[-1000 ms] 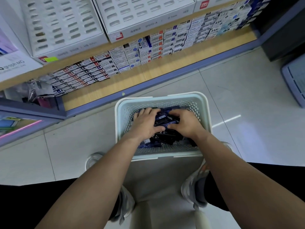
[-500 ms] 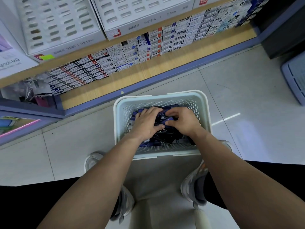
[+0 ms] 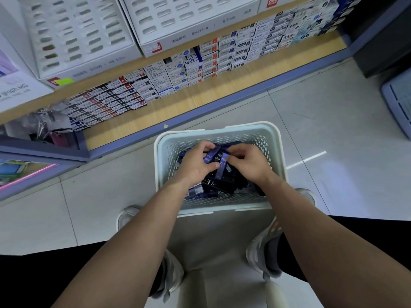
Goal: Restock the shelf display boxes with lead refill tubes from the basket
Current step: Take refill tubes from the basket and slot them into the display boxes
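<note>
A pale perforated basket (image 3: 275, 156) stands on the floor in front of me, holding several dark blue and black lead refill tubes (image 3: 222, 185) marked HB 0.7. Both hands are inside it. My left hand (image 3: 196, 164) grips a bunch of blue tubes (image 3: 219, 160) between thumb and curled fingers. My right hand (image 3: 250, 161) pinches the same bunch from the right side. White slotted display boxes (image 3: 73, 38) sit on the upper shelf, another display box (image 3: 191, 18) to their right; some slots show tubes, many look unfilled.
The low wooden shelf (image 3: 178, 105) carries rows of small refill cartons (image 3: 200, 63). A blue-grey crate (image 3: 398, 101) stands at the right edge. My shoes (image 3: 264, 256) are planted just behind the basket on the tiled floor.
Both hands have gathered tubes and lifted a bunch slightly above the pile. The fingers have closed tighter round it.
</note>
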A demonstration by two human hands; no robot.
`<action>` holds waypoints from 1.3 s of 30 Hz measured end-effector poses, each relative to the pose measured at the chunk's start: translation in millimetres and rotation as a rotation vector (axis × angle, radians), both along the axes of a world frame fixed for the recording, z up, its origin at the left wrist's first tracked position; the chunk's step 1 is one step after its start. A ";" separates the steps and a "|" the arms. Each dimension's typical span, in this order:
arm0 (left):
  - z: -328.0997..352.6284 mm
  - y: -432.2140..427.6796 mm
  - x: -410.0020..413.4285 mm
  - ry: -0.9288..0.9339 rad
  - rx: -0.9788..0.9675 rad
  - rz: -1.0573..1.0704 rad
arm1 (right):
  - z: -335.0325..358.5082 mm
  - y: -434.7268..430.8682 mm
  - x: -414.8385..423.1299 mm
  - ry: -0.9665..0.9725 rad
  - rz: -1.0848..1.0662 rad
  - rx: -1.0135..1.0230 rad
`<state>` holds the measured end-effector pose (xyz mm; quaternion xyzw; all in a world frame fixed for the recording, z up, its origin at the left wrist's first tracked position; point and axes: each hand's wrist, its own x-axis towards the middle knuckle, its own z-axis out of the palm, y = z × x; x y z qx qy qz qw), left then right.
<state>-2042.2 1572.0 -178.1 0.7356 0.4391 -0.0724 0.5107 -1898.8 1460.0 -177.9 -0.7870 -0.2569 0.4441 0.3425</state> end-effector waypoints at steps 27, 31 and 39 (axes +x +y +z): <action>-1.9 -28.2 13.3 0.126 0.114 -0.084 | 6.0 -14.3 -7.9 -0.183 0.108 -0.177; -1.2 -30.9 11.4 0.101 0.072 -0.036 | -2.3 -15.4 -13.1 -0.288 0.215 -0.249; -0.9 -23.2 7.7 0.150 0.077 -0.087 | -11.9 -4.5 -13.4 -0.409 0.385 -0.326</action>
